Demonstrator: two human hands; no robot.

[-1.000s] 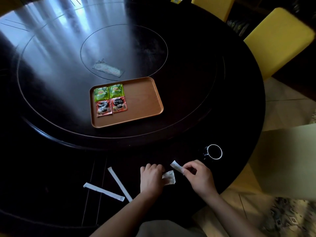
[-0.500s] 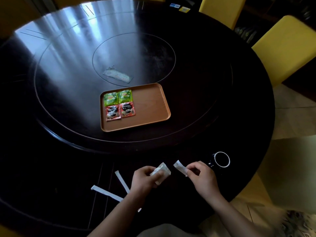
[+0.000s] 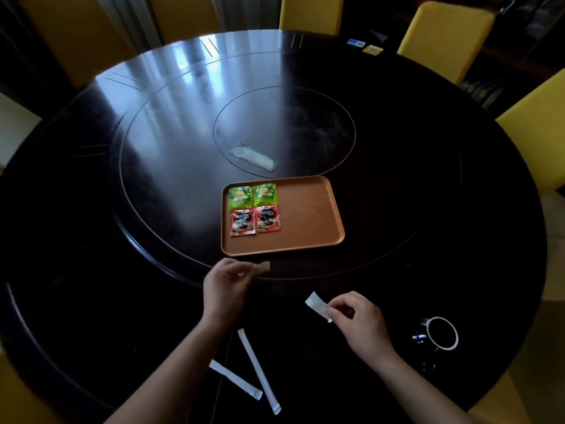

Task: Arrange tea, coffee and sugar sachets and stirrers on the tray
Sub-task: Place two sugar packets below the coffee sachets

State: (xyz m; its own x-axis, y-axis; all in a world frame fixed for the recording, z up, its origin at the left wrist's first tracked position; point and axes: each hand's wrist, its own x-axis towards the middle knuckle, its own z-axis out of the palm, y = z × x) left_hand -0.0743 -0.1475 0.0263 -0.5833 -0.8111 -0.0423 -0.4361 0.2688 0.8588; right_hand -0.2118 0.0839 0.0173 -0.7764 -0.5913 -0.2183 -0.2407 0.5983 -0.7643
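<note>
Tray w/ 2 tea, 2 coffee sachets

Two green tea sachets, two red coffee sachets, two white sachets, two wrapped stirrers, one tray, one cup.

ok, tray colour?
Orange-brown tray, plain; seen in the head view.

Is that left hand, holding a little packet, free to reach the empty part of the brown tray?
Probably yes. The left hand hovers just short of the brown rectangular tray, with only bare dark table between them. The tray's right half is open; the green and red sachets fill only its left side.
</note>
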